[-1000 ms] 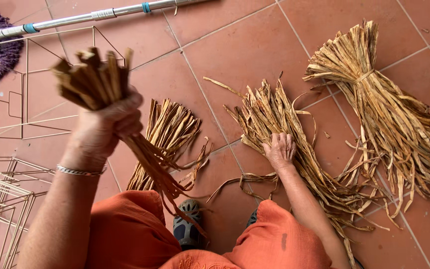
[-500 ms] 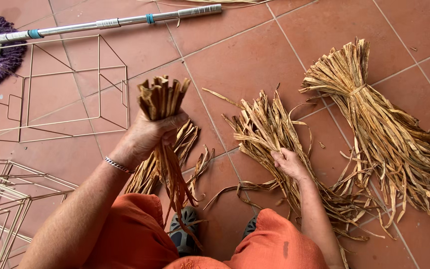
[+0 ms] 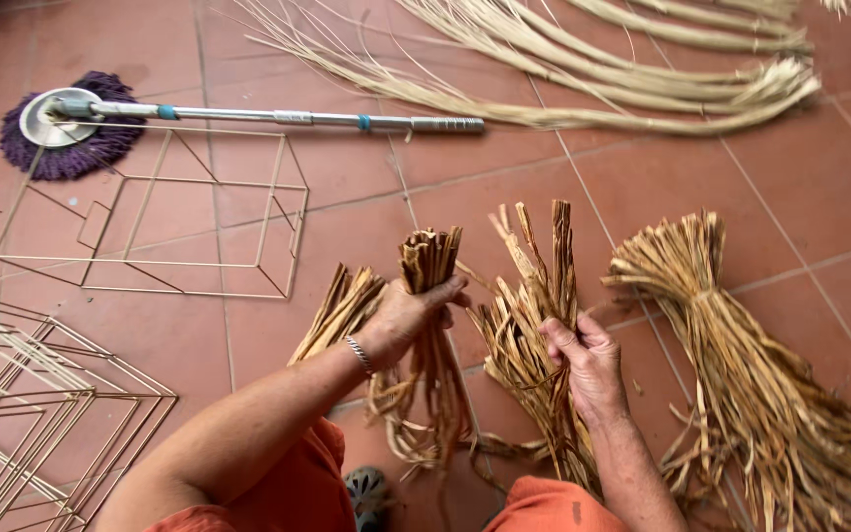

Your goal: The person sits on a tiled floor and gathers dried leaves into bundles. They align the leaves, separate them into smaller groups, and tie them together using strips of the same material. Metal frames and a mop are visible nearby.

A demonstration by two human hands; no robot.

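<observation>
Fingers of left hand (image 3: 408,317) clamped round bundle (image 3: 432,296) of flat dry strips, cut ends upright above knuckles, frayed tails below. Right hand (image 3: 588,363) fingers curled on second bundle (image 3: 534,325); fingertips hidden behind strips. Loose sheaf (image 3: 741,384) right of fingers, cut off by frame edge. Wire frame (image 3: 150,222) beyond left.

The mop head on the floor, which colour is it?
The mop head is purple, with a round grey metal plate on top; the head view shows it.
</observation>
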